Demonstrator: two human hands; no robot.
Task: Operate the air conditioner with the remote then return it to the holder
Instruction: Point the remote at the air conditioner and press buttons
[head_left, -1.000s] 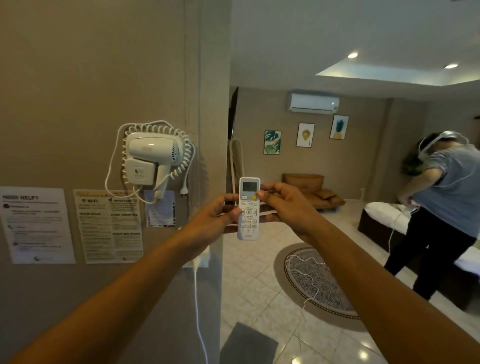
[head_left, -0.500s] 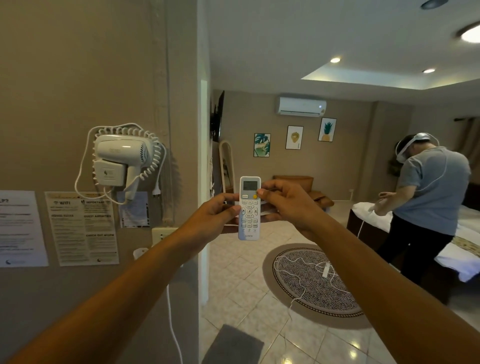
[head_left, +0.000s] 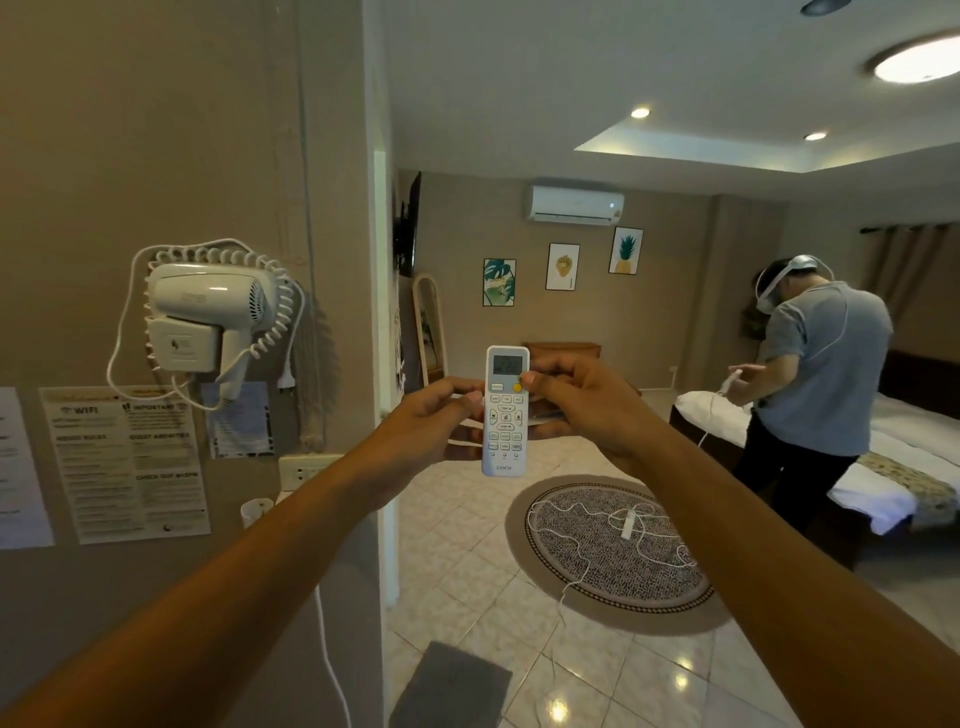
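Right hand: the right hand is curled around the right edge of the remote, thumb tip resting on or right beside the orange button near the screen.
Left hand: the left hand pinches the remote's left edge, thumb in front on the upper keys, fingers behind.
Remote: upright, held out in front between both hands at chest height, keypad toward the camera, its screen showing figures too small to read.
Air conditioner: the white air conditioner hangs high on the far wall, beyond and above the remote; I cannot tell whether it is running.
Holder: no remote holder is clearly visible; the wall on the left carries a hair dryer and printed notices.
Progress: remote is in hand and the button-pressing step looks underway.
Left to do: finish the setting, then put the remote into its holder.
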